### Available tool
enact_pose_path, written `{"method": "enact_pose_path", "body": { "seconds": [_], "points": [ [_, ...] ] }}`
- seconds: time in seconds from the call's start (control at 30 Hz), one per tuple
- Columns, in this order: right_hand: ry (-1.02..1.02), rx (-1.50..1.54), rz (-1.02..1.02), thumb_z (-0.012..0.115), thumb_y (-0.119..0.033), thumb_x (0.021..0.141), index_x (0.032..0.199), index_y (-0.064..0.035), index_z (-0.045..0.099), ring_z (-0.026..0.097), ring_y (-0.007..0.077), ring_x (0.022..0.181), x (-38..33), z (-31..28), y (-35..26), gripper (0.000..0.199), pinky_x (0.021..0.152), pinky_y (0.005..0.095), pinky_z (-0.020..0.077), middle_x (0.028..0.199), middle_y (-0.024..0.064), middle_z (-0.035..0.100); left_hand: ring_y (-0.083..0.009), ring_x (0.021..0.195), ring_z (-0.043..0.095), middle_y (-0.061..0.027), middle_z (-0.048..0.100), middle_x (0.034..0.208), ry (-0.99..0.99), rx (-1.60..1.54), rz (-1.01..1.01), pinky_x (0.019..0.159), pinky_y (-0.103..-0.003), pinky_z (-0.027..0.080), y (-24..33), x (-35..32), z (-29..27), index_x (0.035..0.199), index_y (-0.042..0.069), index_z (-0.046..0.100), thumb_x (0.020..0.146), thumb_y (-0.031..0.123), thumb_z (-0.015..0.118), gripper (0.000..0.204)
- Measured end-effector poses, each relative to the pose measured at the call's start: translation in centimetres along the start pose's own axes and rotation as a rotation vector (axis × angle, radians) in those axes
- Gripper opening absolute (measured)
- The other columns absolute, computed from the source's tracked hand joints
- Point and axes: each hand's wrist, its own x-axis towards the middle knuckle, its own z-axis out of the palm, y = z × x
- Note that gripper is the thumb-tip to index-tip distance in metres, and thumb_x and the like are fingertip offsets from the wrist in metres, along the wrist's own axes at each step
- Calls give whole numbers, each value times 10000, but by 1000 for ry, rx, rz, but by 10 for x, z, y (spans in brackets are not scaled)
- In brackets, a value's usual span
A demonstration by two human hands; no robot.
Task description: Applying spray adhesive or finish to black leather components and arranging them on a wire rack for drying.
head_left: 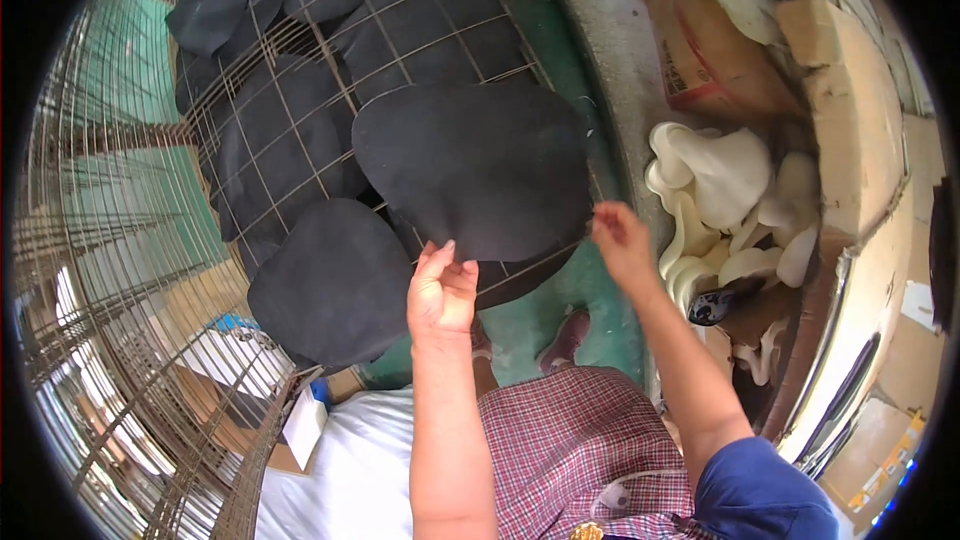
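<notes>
A large rounded piece of thin black sheet [475, 165] lies tilted over the wire rack in front of me. My left hand [443, 290], palm up, pinches its near edge between thumb and fingers. Close to the sheet's right edge is my right hand [622, 240], its fingers curled together. Whether they grip the sheet's edge, the rack's wire or something thin, I cannot make out. Left of my left hand, a second black sheet [330, 285] of similar shape hangs over the rack's near side.
More black sheets [285, 125] lie under and behind the wire grid [345, 75]. Tall wire racks [110, 200] stand at the left. On the right, an open cardboard box [850, 120] holds several cream-coloured moulded pieces [715, 175]. White sheeting [345, 470] lies at the lower left.
</notes>
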Motion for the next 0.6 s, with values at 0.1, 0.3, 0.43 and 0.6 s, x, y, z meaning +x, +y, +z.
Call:
{"method": "enact_pose_path", "body": {
  "seconds": [0.1, 0.3, 0.43, 0.6],
  "points": [
    [-61, 88, 133, 603, -41, 839, 1050, -39, 592, 566, 84, 764, -54, -13, 9, 211, 681, 237, 476, 859, 24, 613, -163, 798, 594, -36, 623, 921, 84, 165, 52, 672, -329, 503, -18, -8, -13, 1021, 70, 571, 804, -9, 632, 239],
    [-146, 106, 210, 603, -59, 841, 1063, -31, 575, 571, 109, 745, -142, -65, -31, 226, 664, 253, 482, 836, 45, 593, -232, 808, 607, -109, 583, 980, 518, 591, 81, 680, -367, 540, -56, -28, -65, 1152, 67, 467, 805, 76, 682, 408],
    [-24, 9, -23, 612, -51, 826, 1048, -23, 576, 600, 188, 735, -203, -156, -103, 226, 665, 294, 497, 842, 103, 597, -189, 687, 612, -88, 585, 955, 515, 885, 97, 584, -298, 529, -66, -71, -58, 1142, 61, 481, 806, 47, 653, 378],
    [435, -134, -250, 622, 11, 782, 997, 12, 574, 613, 278, 767, -311, -302, -162, 220, 684, 326, 506, 860, 145, 607, -159, 650, 597, -66, 583, 876, 257, 1272, 186, 543, -248, 497, -89, -148, 11, 1067, 56, 546, 821, 20, 607, 256]
  ]
}}
